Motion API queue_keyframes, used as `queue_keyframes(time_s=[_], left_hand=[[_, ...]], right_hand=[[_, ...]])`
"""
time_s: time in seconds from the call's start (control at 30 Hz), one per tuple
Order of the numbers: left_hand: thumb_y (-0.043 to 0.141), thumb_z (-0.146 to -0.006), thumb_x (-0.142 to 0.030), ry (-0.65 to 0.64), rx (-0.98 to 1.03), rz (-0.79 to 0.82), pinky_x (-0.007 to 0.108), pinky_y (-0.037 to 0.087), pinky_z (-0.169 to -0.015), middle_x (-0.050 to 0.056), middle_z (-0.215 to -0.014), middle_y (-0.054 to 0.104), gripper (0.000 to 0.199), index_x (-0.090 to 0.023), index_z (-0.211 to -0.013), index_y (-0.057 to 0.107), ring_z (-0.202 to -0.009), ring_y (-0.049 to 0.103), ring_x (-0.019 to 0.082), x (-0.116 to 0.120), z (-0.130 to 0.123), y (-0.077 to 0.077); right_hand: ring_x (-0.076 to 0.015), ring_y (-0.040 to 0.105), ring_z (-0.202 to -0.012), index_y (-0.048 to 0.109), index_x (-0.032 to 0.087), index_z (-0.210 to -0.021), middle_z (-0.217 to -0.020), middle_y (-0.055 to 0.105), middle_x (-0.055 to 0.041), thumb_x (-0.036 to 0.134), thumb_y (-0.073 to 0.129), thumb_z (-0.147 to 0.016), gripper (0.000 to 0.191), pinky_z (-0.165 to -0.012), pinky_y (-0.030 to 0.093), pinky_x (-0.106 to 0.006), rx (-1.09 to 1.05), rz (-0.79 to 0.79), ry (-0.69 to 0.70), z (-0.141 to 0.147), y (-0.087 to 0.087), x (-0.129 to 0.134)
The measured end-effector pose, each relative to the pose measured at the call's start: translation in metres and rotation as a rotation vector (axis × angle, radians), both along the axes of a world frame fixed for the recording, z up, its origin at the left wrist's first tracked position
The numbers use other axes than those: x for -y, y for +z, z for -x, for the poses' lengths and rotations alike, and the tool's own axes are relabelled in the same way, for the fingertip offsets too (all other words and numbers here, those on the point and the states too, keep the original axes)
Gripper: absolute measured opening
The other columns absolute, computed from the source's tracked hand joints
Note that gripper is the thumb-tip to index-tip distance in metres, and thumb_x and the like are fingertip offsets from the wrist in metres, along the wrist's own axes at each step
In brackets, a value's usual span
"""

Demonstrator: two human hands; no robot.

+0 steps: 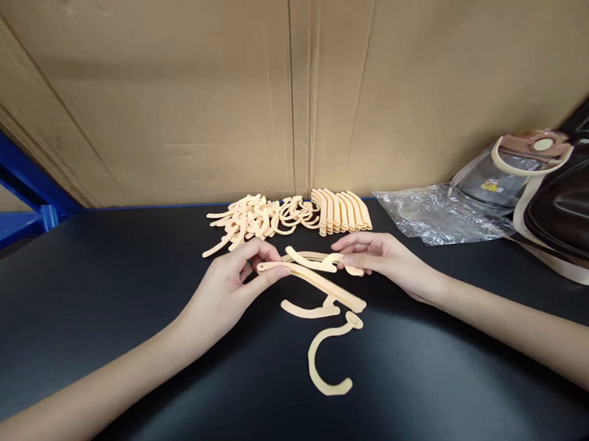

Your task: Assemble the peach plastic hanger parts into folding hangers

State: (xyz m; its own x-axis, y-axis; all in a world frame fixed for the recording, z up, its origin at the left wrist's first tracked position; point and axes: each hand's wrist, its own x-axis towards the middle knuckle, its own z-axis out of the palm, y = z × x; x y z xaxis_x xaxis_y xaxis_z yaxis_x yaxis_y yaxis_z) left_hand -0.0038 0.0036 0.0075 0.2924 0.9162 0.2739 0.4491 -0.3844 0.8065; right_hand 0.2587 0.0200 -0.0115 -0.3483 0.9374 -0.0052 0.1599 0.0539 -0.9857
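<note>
My left hand (238, 273) pinches one end of a long peach plastic hanger arm (327, 288), which slants down to the right just above the black table. Between the thumb and fingers of my right hand (392, 258) is a short curved hanger piece (309, 263) with a bent tab. Behind these lies another peach strip, partly hidden, so I cannot tell whether a hand touches it. A second short curved piece (304, 310) sits below the long arm, partly covered by it. Nearer to me, a loose hanger hook (312, 364) with a round end rests flat on the table.
At the back are a jumbled pile of short pieces (248, 219), several hooks (294, 210) and a neat row of long arms (341, 211). To the right lie a clear plastic bag (417, 214), a lidded bottle (494, 177) and a dark bag (574, 199). Cardboard (194, 107) stands behind.
</note>
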Motion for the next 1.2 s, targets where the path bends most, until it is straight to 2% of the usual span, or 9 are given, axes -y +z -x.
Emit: queue_keyframes(time_s=[0.17, 0.37, 0.5, 0.67, 0.77, 0.87, 1.0, 1.2], left_hand=[[0.068, -0.081, -0.043, 0.007, 0.079, 0.08, 0.022, 0.039, -0.058, -0.003, -0.077, 0.062, 0.022, -0.021, -0.081, 0.065, -0.062, 0.051, 0.011, 0.001, 0.0, 0.002], [0.073, -0.076, -0.038, -0.021, 0.32, 0.301, 0.021, 0.042, -0.064, -0.004, -0.071, 0.059, 0.016, -0.024, -0.083, 0.073, -0.062, 0.047, 0.01, -0.004, 0.0, 0.002], [0.073, -0.076, -0.038, -0.03, 0.318, 0.341, 0.023, 0.041, -0.065, -0.002, -0.07, 0.058, 0.018, -0.02, -0.074, 0.073, -0.063, 0.045, 0.011, -0.003, -0.001, 0.004], [0.066, -0.084, -0.043, -0.079, 0.37, 0.408, 0.026, 0.045, -0.068, 0.002, -0.073, 0.061, 0.028, -0.017, -0.073, 0.069, -0.073, 0.054, 0.015, -0.002, -0.004, 0.006], [0.061, -0.09, -0.043, -0.101, 0.45, 0.462, 0.024, 0.047, -0.065, 0.001, -0.069, 0.06, 0.032, -0.017, -0.072, 0.063, -0.067, 0.054, 0.013, -0.002, -0.003, 0.004], [0.058, -0.093, -0.042, -0.085, 0.512, 0.514, 0.022, 0.047, -0.059, 0.0, -0.066, 0.06, 0.029, -0.016, -0.08, 0.062, -0.06, 0.054, 0.011, -0.004, -0.001, 0.001], [0.059, -0.093, -0.044, -0.045, 0.479, 0.528, 0.019, 0.043, -0.05, -0.003, -0.059, 0.052, 0.029, -0.015, -0.091, 0.063, -0.051, 0.048, 0.008, -0.005, -0.002, 0.0], [0.058, -0.089, -0.053, -0.034, 0.274, 0.467, 0.019, 0.033, -0.04, -0.007, -0.056, 0.041, 0.04, -0.014, -0.098, 0.063, -0.043, 0.033, 0.006, 0.001, -0.007, 0.002]], right_hand=[[-0.0109, 0.059, -0.069, 0.069, 0.022, -0.102, -0.087, 0.073, -0.0012, 0.038, 0.076, -0.078, 0.03, -0.057, 0.041, -0.024, -0.018, -0.029, -0.029, -0.001, -0.001, -0.001], [-0.0138, 0.065, -0.081, 0.071, 0.021, -0.099, -0.093, 0.074, -0.0019, 0.038, 0.071, -0.083, 0.023, -0.073, 0.049, -0.028, 0.076, -0.112, 0.076, 0.002, 0.0, 0.004], [-0.0129, 0.061, -0.071, 0.073, 0.021, -0.098, -0.089, 0.073, -0.0016, 0.042, 0.069, -0.084, 0.025, -0.065, 0.047, -0.027, 0.203, -0.194, 0.081, 0.004, 0.0, 0.007], [-0.0113, 0.055, -0.065, 0.074, 0.022, -0.101, -0.087, 0.072, -0.0005, 0.044, 0.066, -0.086, 0.026, -0.059, 0.041, -0.026, 0.296, -0.258, 0.103, 0.003, -0.002, 0.01], [-0.0117, 0.053, -0.065, 0.073, 0.023, -0.102, -0.088, 0.071, -0.001, 0.039, 0.065, -0.088, 0.023, -0.059, 0.041, -0.026, 0.322, -0.303, 0.109, 0.003, -0.002, 0.012], [-0.0116, 0.053, -0.066, 0.073, 0.022, -0.105, -0.091, 0.07, -0.0018, 0.035, 0.063, -0.089, 0.022, -0.059, 0.042, -0.026, 0.359, -0.378, 0.128, 0.003, -0.001, 0.013], [-0.0107, 0.053, -0.065, 0.072, 0.022, -0.108, -0.092, 0.069, -0.0021, 0.036, 0.059, -0.093, 0.024, -0.06, 0.042, -0.025, 0.411, -0.474, 0.167, 0.003, 0.0, 0.013], [-0.0127, 0.061, -0.075, 0.071, 0.023, -0.109, -0.094, 0.07, -0.0021, 0.031, 0.052, -0.097, 0.024, -0.066, 0.045, -0.025, 0.423, -0.534, 0.19, 0.004, 0.0, 0.017]])
